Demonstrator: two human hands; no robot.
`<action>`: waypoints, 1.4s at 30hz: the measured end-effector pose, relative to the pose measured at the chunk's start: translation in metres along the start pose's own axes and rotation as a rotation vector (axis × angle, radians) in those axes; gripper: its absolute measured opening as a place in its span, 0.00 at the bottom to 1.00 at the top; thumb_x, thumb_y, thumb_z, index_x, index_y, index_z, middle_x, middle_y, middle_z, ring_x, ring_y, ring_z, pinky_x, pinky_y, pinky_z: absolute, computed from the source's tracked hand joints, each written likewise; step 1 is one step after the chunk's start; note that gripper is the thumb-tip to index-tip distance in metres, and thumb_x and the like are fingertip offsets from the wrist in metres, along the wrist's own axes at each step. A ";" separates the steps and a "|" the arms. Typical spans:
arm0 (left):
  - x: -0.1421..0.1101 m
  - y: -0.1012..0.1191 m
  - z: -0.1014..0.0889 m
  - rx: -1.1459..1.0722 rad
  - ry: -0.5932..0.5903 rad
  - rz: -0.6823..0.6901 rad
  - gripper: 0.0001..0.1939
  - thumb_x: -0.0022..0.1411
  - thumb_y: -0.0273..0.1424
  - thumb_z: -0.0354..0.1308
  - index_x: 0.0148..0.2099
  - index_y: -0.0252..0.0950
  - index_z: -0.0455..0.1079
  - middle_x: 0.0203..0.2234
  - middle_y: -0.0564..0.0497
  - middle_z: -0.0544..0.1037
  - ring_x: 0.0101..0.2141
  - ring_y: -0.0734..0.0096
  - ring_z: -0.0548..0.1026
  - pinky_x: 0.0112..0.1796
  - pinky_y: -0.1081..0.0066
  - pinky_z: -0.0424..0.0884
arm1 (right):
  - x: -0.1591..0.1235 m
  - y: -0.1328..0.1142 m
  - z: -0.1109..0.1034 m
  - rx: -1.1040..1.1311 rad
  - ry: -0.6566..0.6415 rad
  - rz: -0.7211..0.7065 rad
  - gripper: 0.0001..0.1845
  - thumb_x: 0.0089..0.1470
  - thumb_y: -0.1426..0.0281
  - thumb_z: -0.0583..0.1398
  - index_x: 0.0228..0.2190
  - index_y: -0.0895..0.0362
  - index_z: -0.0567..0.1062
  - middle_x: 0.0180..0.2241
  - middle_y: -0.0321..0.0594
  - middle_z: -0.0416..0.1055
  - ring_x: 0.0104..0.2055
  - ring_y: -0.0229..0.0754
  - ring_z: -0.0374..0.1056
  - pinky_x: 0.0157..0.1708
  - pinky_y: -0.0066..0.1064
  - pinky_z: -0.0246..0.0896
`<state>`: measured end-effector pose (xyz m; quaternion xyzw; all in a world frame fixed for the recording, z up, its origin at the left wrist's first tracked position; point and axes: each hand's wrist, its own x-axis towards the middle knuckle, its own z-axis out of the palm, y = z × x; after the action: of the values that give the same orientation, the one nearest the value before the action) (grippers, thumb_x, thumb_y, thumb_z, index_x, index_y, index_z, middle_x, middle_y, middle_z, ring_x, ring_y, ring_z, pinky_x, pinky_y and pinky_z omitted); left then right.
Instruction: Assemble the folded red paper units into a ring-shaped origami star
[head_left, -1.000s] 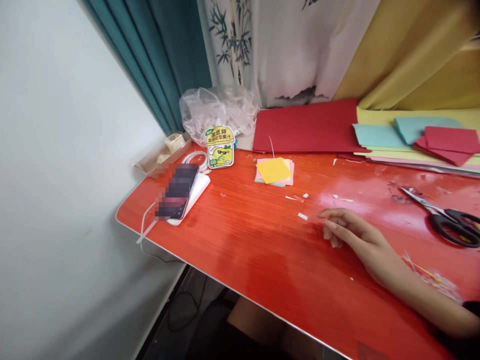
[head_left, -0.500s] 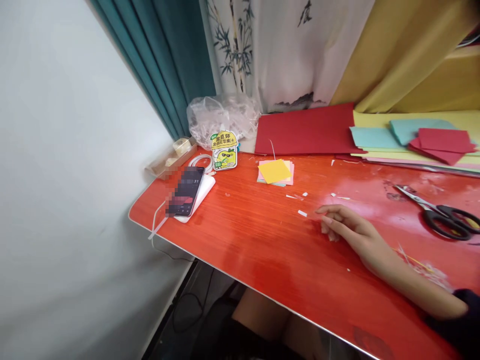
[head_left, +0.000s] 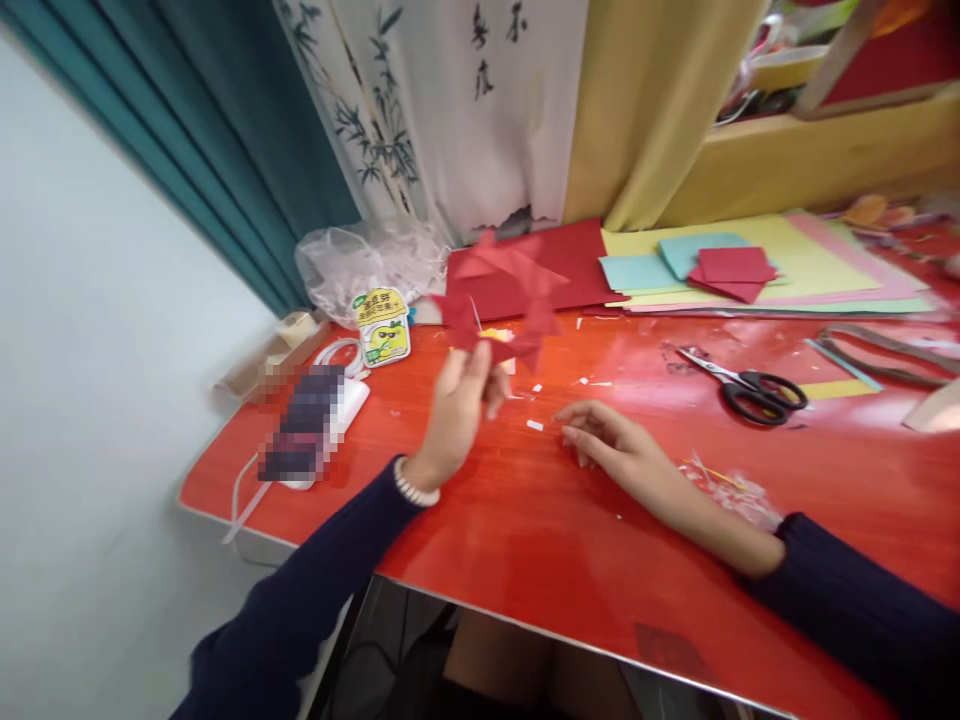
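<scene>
My left hand (head_left: pixel 454 415) is closed on the lower edge of a red folded-paper ring (head_left: pixel 541 315), pinched between thumb and fingers. The ring has pointed corners and an open middle, is held up above the table, and is blurred by motion. Behind it, mostly covered, lies a small stack of coloured paper squares with yellow on top. My right hand (head_left: pixel 622 450) rests on the red table (head_left: pixel 480 540), its fingers loosely bent and apart, with nothing in them. A small white paper scrap (head_left: pixel 535 425) lies just left of its fingertips.
Black-handled scissors (head_left: pixel 750 392) and a pile of thin scraps (head_left: pixel 731 490) lie right. Coloured paper sheets (head_left: pixel 840 260) run along the back. Left are a phone (head_left: pixel 304 420), a yellow-green packet (head_left: pixel 386 330), a plastic bag (head_left: pixel 360 262) and a tray of tape (head_left: pixel 281 350).
My left hand has come into view from the left, holding up the red paper ring. The view has shifted right; my right hand still rests on the table.
</scene>
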<state>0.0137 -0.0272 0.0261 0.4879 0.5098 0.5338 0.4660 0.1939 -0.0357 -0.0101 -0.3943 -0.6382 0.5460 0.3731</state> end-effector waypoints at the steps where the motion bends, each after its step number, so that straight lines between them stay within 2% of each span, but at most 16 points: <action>1: 0.009 -0.005 0.013 -0.014 -0.062 0.000 0.16 0.66 0.42 0.49 0.35 0.34 0.65 0.29 0.51 0.74 0.22 0.81 0.68 0.24 0.78 0.65 | 0.000 0.002 0.000 0.035 0.015 0.004 0.10 0.52 0.62 0.58 0.33 0.56 0.69 0.23 0.33 0.64 0.23 0.34 0.60 0.25 0.29 0.57; 3: 0.023 -0.014 0.035 -0.031 -0.177 -0.006 0.18 0.66 0.42 0.47 0.29 0.35 0.59 0.22 0.55 0.70 0.16 0.84 0.61 0.19 0.79 0.57 | 0.000 0.009 -0.003 0.147 0.095 0.020 0.11 0.52 0.63 0.60 0.34 0.56 0.69 0.23 0.32 0.63 0.23 0.34 0.60 0.23 0.28 0.57; 5: 0.028 -0.020 0.045 -0.008 -0.208 -0.008 0.19 0.66 0.42 0.47 0.27 0.35 0.57 0.19 0.57 0.67 0.15 0.85 0.58 0.19 0.79 0.55 | 0.002 0.017 -0.008 0.263 0.242 0.016 0.12 0.51 0.63 0.61 0.35 0.55 0.66 0.23 0.30 0.62 0.22 0.33 0.60 0.21 0.26 0.57; 8: 0.026 -0.027 0.042 0.020 -0.239 -0.019 0.19 0.64 0.43 0.48 0.26 0.35 0.57 0.17 0.58 0.66 0.15 0.85 0.57 0.19 0.78 0.55 | 0.010 0.026 -0.024 0.348 0.432 -0.034 0.12 0.53 0.61 0.60 0.35 0.51 0.63 0.26 0.29 0.61 0.22 0.32 0.59 0.20 0.24 0.57; 10: 0.024 -0.031 0.035 0.037 -0.282 -0.035 0.19 0.63 0.43 0.49 0.27 0.35 0.58 0.18 0.57 0.67 0.15 0.84 0.57 0.20 0.77 0.56 | 0.017 0.026 -0.036 0.396 0.485 -0.054 0.13 0.53 0.59 0.60 0.37 0.50 0.64 0.32 0.31 0.63 0.27 0.33 0.63 0.21 0.24 0.60; 12: 0.023 -0.034 0.031 0.058 -0.338 -0.054 0.18 0.63 0.43 0.50 0.27 0.34 0.60 0.19 0.56 0.68 0.16 0.84 0.58 0.21 0.77 0.57 | 0.022 0.021 -0.046 0.443 0.456 -0.038 0.15 0.53 0.57 0.60 0.39 0.50 0.67 0.38 0.35 0.67 0.31 0.36 0.67 0.24 0.27 0.64; 14: 0.023 -0.034 0.030 0.078 -0.395 -0.073 0.18 0.63 0.42 0.50 0.28 0.34 0.61 0.21 0.55 0.69 0.17 0.84 0.59 0.21 0.77 0.56 | 0.026 0.015 -0.053 0.534 0.348 0.036 0.17 0.52 0.53 0.59 0.37 0.52 0.70 0.39 0.38 0.70 0.33 0.39 0.69 0.28 0.31 0.67; 16: 0.023 -0.034 0.031 0.105 -0.449 -0.090 0.17 0.63 0.41 0.50 0.28 0.33 0.62 0.20 0.56 0.69 0.17 0.84 0.60 0.20 0.77 0.55 | 0.028 0.011 -0.056 0.557 0.289 0.093 0.17 0.49 0.54 0.62 0.34 0.54 0.72 0.36 0.39 0.73 0.31 0.39 0.70 0.30 0.32 0.67; 20: 0.024 -0.034 0.033 0.176 -0.507 -0.108 0.17 0.61 0.41 0.55 0.27 0.32 0.64 0.15 0.58 0.65 0.16 0.84 0.60 0.20 0.78 0.54 | 0.025 0.011 -0.056 0.479 0.290 0.093 0.11 0.46 0.63 0.67 0.27 0.57 0.74 0.28 0.37 0.74 0.25 0.34 0.67 0.27 0.26 0.64; 26: 0.027 -0.038 0.036 0.155 -0.421 -0.089 0.16 0.62 0.46 0.51 0.35 0.36 0.63 0.15 0.62 0.59 0.14 0.85 0.57 0.17 0.79 0.53 | 0.020 0.014 -0.052 0.413 0.243 0.079 0.09 0.48 0.64 0.66 0.28 0.57 0.75 0.24 0.35 0.74 0.26 0.34 0.69 0.30 0.25 0.63; 30: 0.026 -0.036 0.038 0.126 -0.358 -0.079 0.14 0.61 0.43 0.55 0.40 0.37 0.65 0.22 0.59 0.66 0.15 0.86 0.58 0.17 0.79 0.54 | 0.017 0.010 -0.052 0.357 0.191 0.095 0.11 0.45 0.64 0.67 0.29 0.58 0.75 0.25 0.36 0.75 0.27 0.36 0.71 0.31 0.28 0.64; 35: 0.021 -0.030 0.038 0.075 -0.325 -0.024 0.10 0.58 0.38 0.59 0.36 0.36 0.68 0.28 0.55 0.73 0.25 0.82 0.68 0.25 0.81 0.63 | 0.012 -0.002 -0.053 0.136 0.187 0.056 0.14 0.50 0.61 0.64 0.34 0.58 0.76 0.25 0.37 0.75 0.28 0.38 0.71 0.31 0.29 0.65; 42: 0.016 -0.028 0.038 0.022 -0.315 0.032 0.10 0.60 0.40 0.57 0.37 0.38 0.68 0.25 0.55 0.74 0.15 0.84 0.58 0.16 0.79 0.55 | 0.002 -0.018 -0.051 0.003 0.252 -0.063 0.09 0.53 0.63 0.63 0.31 0.56 0.76 0.22 0.35 0.73 0.24 0.34 0.67 0.24 0.25 0.62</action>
<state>0.0497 -0.0062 -0.0007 0.5787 0.4285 0.4524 0.5261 0.2379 -0.0154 0.0138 -0.4389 -0.5975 0.4811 0.4679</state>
